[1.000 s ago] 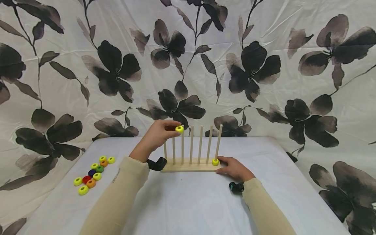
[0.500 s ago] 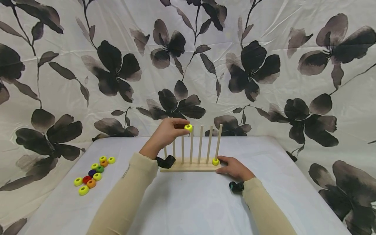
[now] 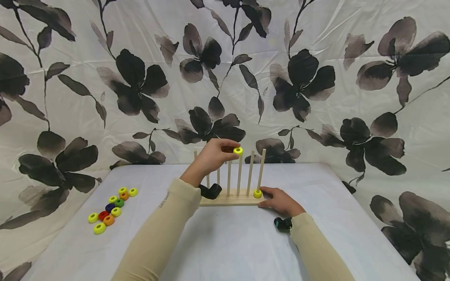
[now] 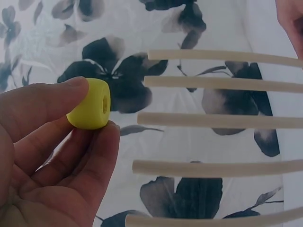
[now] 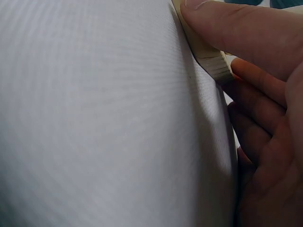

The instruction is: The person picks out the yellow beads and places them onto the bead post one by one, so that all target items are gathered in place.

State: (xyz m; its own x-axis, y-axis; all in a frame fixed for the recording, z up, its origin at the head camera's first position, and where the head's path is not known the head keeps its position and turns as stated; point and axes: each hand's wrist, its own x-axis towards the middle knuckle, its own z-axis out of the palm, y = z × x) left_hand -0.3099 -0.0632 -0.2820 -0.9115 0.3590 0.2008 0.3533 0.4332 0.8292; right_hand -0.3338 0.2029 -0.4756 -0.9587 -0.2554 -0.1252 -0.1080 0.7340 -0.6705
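Note:
My left hand [image 3: 212, 158] pinches a yellow bead [image 3: 238, 154] between thumb and fingers, up at the tops of the pegs. In the left wrist view the bead's [image 4: 90, 106] hole faces the row of wooden pegs [image 4: 213, 82], with a gap between them. The pegs rise from a pale wooden base [image 3: 232, 201]. At the foot of the rightmost peg sits another yellow bead [image 3: 258, 195]. My right hand [image 3: 281, 201] holds the base's right end; the right wrist view shows the thumb over the wood [image 5: 213, 64] and fingers behind it.
Several loose beads lie at the left of the white table [image 3: 239, 242], among them a green bead [image 3: 119, 203], a red bead [image 3: 103, 216] and an orange bead [image 3: 109, 220]. Behind the table hangs a flower-patterned cloth [image 3: 260, 78].
My left hand has moved to the right along the peg tops with the yellow bead, passing from the left pegs to nearer the middle. The right hand and the base stay put.

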